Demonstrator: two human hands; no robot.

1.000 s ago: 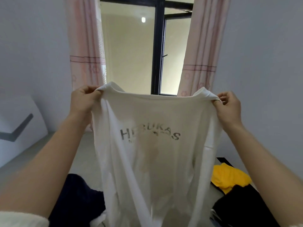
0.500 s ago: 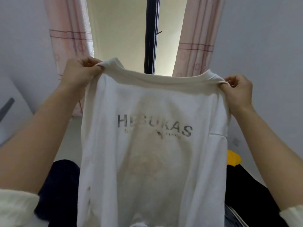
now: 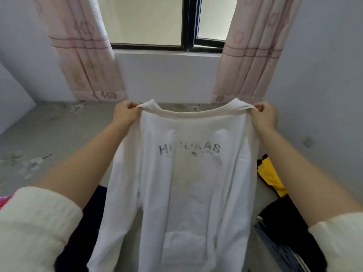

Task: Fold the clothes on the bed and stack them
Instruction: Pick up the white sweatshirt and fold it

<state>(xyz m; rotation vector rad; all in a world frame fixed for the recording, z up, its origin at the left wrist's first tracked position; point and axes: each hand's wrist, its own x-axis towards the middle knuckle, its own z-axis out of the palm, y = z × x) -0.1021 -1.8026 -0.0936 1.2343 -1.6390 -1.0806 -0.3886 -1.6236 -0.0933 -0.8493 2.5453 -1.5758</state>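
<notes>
The left hand (image 3: pixel 125 114) and right hand (image 3: pixel 264 114) are each pinching a shoulder of the white sweatshirt (image 3: pixel 188 183), holding it spread at arm's length toward 12 o'clock; it is hanging over the bed (image 3: pixel 59 134), likely so gravity straightens it before laying flat. Yellow (image 3: pixel 272 177) and black (image 3: pixel 282 218) clothes are waiting at 3 o'clock, a dark garment (image 3: pixel 90 222) at 8 o'clock.
</notes>
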